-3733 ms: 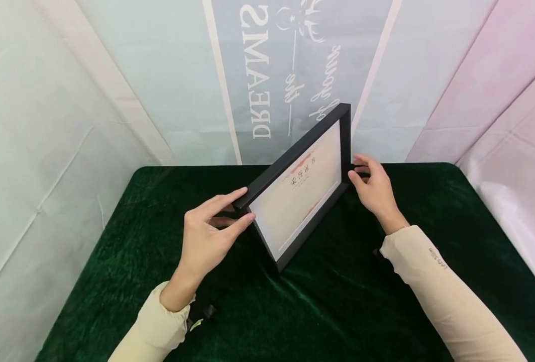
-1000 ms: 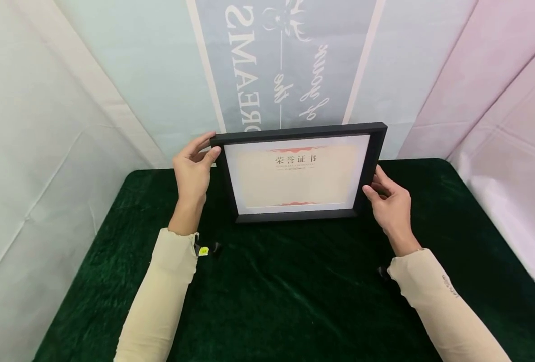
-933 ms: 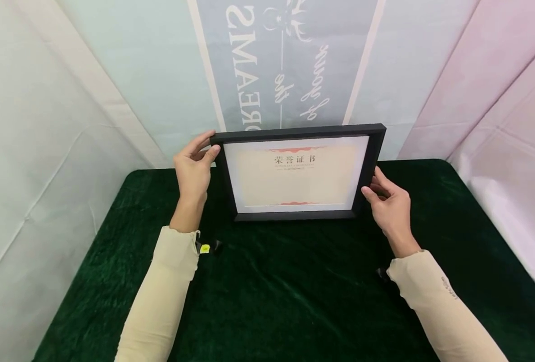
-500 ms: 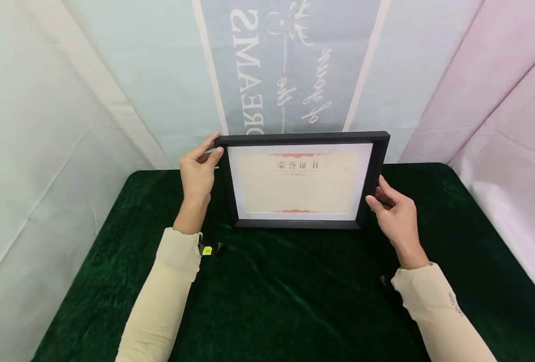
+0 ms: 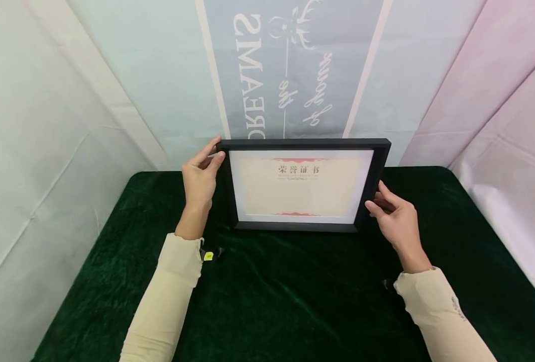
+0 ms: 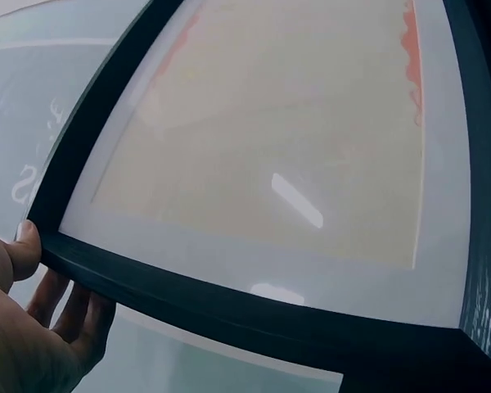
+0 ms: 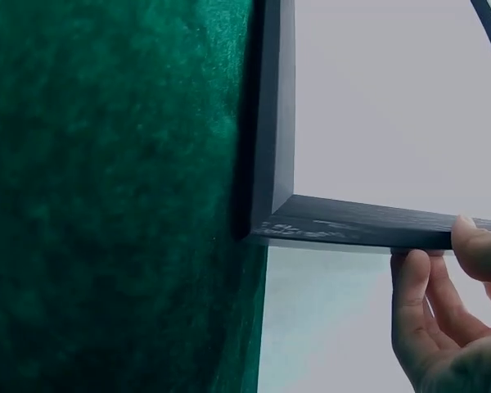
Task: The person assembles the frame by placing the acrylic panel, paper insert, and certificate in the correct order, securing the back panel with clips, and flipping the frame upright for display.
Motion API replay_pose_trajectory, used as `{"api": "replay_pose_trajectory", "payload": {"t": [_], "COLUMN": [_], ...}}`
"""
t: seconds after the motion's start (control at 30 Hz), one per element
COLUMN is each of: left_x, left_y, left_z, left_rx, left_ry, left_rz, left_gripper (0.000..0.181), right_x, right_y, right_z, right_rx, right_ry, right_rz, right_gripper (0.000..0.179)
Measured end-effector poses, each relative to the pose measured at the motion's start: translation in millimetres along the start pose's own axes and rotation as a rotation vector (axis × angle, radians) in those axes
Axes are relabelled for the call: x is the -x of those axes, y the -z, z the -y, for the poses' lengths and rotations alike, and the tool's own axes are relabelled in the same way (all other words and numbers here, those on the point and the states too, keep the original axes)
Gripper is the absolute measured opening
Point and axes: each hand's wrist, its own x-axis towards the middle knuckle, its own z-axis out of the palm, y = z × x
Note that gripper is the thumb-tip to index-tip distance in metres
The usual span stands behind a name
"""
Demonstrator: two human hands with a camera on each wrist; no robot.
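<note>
A black picture frame (image 5: 303,144) stands upright near the back of the table, facing me. Inside it is a cream certificate (image 5: 296,198) with a white border, red trim and Chinese lettering. My left hand (image 5: 199,181) pinches the upper left corner, thumb on the front and fingers behind. On the lower part of the right side, my right hand (image 5: 398,221) grips the edge between thumb and fingers. In the left wrist view, that hand (image 6: 45,327) holds the frame (image 6: 188,291) at its corner. The right wrist view has the other hand (image 7: 450,319) on the frame's side (image 7: 360,225).
Dark green velvet cloth (image 5: 285,296) covers the table. Right behind the frame hangs a pale blue backdrop (image 5: 312,65) with white mirrored lettering. White fabric (image 5: 36,151) closes the left side, and pinkish-white fabric (image 5: 507,130) the right. Both sleeves are cream.
The frame stood diagonally at first, left end toward me; it has turned to face me squarely. My left hand moved away from me with its corner. Over the last second, frame and hands barely shift.
</note>
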Motion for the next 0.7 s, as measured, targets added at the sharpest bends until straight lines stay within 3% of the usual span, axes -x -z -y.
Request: {"api": "replay_pose_trajectory", "payload": {"t": [0.23, 0.4, 0.53, 0.7], "left_x": [3.0, 4.4, 8.6, 19.4], "left_y": [0.8, 3.6, 7.8, 24.2], "left_z": [-1.1, 5.8, 14.0, 28.0], "left_rx": [0.008, -0.053, -0.121, -0.272], "left_ry": [0.008, -0.052, -0.069, -0.012], "left_rz": [-0.003, 0.027, 0.122, 0.276], "left_gripper": [0.035, 0.04, 0.056, 0.078], "right_x": [-3.4, -4.6, -5.8, -5.9], "right_y": [2, 3, 12, 28], "right_z": [0, -4, -11, -25], "right_rx": [0.022, 0.128, 0.234, 0.345], "right_ry": [-0.003, 0.016, 0.069, 0.131], "right_rz": [0.002, 0.046, 0.106, 0.171], "right_gripper": [0.06, 0.061, 0.062, 0.06]}}
